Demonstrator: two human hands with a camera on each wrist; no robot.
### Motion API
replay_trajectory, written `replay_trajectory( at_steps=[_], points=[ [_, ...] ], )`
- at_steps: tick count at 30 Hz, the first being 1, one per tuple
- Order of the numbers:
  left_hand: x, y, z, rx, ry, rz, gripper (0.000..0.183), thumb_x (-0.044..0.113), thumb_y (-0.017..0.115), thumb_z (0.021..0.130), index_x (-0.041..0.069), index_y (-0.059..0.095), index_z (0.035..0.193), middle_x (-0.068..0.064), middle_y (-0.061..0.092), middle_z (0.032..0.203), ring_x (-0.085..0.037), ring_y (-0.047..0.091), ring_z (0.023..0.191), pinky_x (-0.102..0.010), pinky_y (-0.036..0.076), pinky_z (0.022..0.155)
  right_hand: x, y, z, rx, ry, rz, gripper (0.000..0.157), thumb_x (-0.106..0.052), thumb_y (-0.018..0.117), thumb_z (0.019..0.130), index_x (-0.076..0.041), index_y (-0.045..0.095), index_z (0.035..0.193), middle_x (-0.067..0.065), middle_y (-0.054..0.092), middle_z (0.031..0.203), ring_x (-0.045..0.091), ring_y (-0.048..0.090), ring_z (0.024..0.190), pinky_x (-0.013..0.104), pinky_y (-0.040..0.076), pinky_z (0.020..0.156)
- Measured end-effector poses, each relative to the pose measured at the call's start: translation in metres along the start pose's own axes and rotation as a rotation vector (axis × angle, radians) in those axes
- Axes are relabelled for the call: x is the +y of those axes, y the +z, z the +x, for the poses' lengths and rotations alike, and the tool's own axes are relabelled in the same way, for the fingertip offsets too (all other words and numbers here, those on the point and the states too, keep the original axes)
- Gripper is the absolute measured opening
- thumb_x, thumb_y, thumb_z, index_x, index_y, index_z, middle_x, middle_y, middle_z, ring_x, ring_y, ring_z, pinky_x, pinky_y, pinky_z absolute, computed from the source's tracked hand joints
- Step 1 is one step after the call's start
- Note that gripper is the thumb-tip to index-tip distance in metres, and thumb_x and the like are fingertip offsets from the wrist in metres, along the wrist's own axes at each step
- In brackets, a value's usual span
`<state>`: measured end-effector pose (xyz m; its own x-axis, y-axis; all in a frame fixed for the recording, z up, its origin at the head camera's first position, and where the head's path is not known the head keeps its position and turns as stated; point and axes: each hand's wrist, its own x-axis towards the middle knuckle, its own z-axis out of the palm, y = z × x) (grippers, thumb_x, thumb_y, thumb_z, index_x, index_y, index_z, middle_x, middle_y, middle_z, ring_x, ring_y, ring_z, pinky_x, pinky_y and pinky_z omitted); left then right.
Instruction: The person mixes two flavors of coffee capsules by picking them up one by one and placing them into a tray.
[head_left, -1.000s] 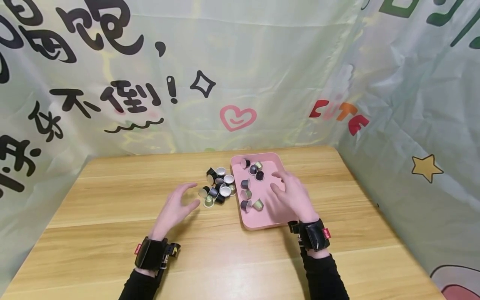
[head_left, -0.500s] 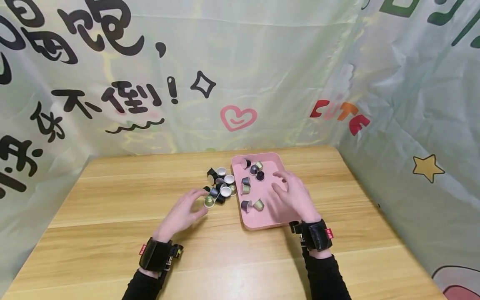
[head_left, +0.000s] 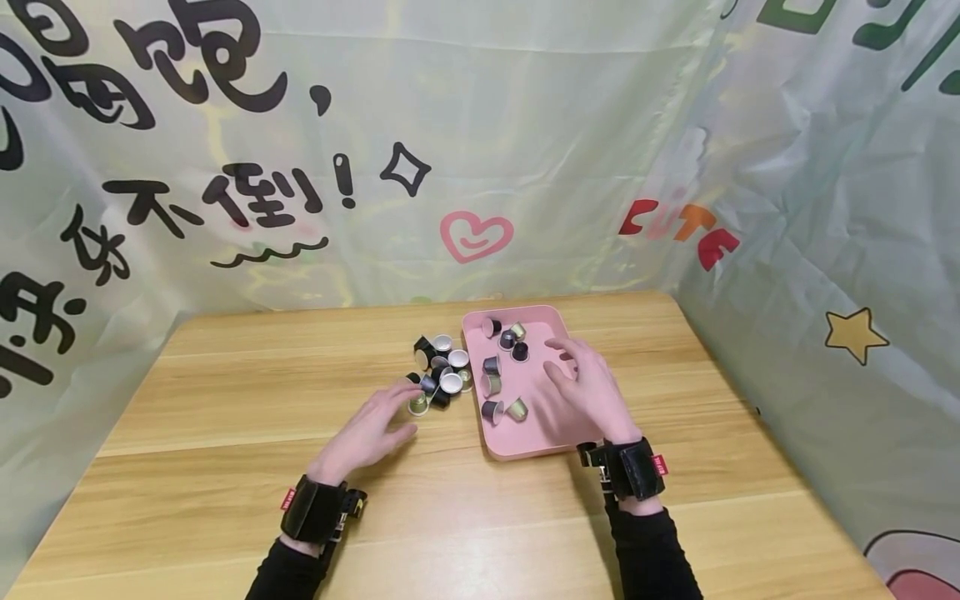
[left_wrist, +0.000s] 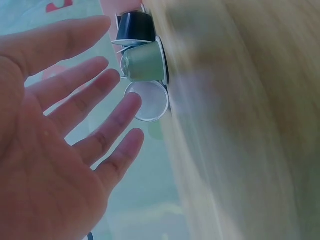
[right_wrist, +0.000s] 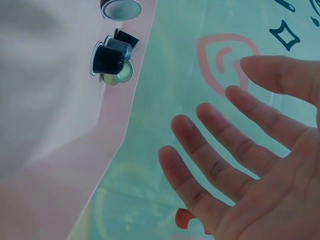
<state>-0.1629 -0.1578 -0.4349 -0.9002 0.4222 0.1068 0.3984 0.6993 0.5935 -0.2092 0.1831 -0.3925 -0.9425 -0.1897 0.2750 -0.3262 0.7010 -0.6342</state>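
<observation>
My left hand (head_left: 367, 429) hovers at the near-left side of a heap of coffee capsules (head_left: 451, 383), its fingers spread and holding nothing. In the left wrist view a light green capsule (left_wrist: 145, 62) lies just past the fingertips, between a dark capsule (left_wrist: 136, 27) and a pale round capsule lid (left_wrist: 152, 101). One finger overlaps that lid; contact cannot be told. My right hand (head_left: 588, 387) is above the right part of a pink tray (head_left: 540, 425), fingers loosely extended with nothing in them. Several capsules lie along the tray's left side, among them a green capsule (head_left: 517, 409).
The heap sits against the tray's left outer side on a wooden table (head_left: 225, 433). Behind and to the right, a printed curtain (head_left: 555, 167) borders the table. In the right wrist view, dark capsules (right_wrist: 108, 60) lie by the tray wall.
My left hand has moved right and slightly forward to the heap, covering part of its left edge. Two capsules by the tray's left wall have shifted slightly. The right hand is nearly still.
</observation>
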Motion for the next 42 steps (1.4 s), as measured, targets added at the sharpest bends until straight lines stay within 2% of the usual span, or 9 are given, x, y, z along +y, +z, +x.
replay_trajectory(
  at_steps=[4,16,28,32,37,42],
  points=[
    [0.0010,0.0007,-0.0011,-0.023,-0.025,0.005,0.057,0.011,0.065,0.093,-0.001,0.046,0.146,-0.029,0.036,0.156,-0.048,0.041,0.141,-0.070,0.032,0.114,0.0005,0.0007,0.0007,0.015,0.000,0.018,0.039,-0.013,0.065,0.095,-0.003,0.061,0.132,0.023,0.062,0.135,0.039,0.062,0.113,0.058,0.051,0.095],
    [0.0033,0.0000,-0.0010,-0.025,-0.031,0.013,0.055,0.009,0.066,0.092,0.000,0.049,0.143,-0.027,0.041,0.154,-0.048,0.042,0.141,-0.069,0.032,0.115,0.0024,0.0016,0.0030,0.042,-0.008,0.044,0.038,-0.010,0.066,0.094,-0.002,0.062,0.131,0.022,0.062,0.135,0.038,0.064,0.111,0.056,0.053,0.094],
    [-0.0004,0.0014,0.0006,0.020,0.002,0.043,0.043,0.002,0.068,0.089,0.001,0.061,0.132,-0.021,0.054,0.143,-0.041,0.054,0.131,-0.060,0.045,0.109,0.0029,0.0018,0.0029,0.034,0.003,0.038,0.037,-0.010,0.066,0.094,-0.003,0.062,0.131,0.022,0.062,0.135,0.038,0.064,0.111,0.057,0.053,0.094],
    [0.0000,0.0006,0.0001,0.013,-0.027,0.046,0.038,0.003,0.069,0.089,0.005,0.065,0.127,-0.019,0.056,0.140,-0.038,0.059,0.123,-0.057,0.051,0.105,0.0032,0.0014,0.0027,0.036,0.000,0.039,0.037,-0.010,0.066,0.094,-0.003,0.062,0.130,0.022,0.062,0.135,0.038,0.064,0.111,0.057,0.053,0.093],
    [0.0016,-0.0002,-0.0003,-0.016,-0.095,0.017,0.037,0.003,0.071,0.087,0.007,0.067,0.123,-0.011,0.062,0.123,-0.024,0.065,0.102,-0.044,0.059,0.091,0.0032,0.0013,0.0022,0.037,0.002,0.041,0.037,-0.011,0.066,0.094,-0.003,0.062,0.130,0.022,0.062,0.135,0.038,0.064,0.111,0.057,0.053,0.094],
    [0.0013,-0.0001,-0.0001,-0.048,-0.144,0.014,0.040,0.003,0.074,0.084,0.005,0.067,0.123,-0.004,0.062,0.110,-0.015,0.062,0.094,-0.035,0.058,0.083,0.0030,0.0013,0.0019,0.038,0.005,0.045,0.037,-0.011,0.066,0.094,-0.003,0.062,0.130,0.022,0.061,0.137,0.038,0.064,0.111,0.057,0.052,0.094]
  ],
)
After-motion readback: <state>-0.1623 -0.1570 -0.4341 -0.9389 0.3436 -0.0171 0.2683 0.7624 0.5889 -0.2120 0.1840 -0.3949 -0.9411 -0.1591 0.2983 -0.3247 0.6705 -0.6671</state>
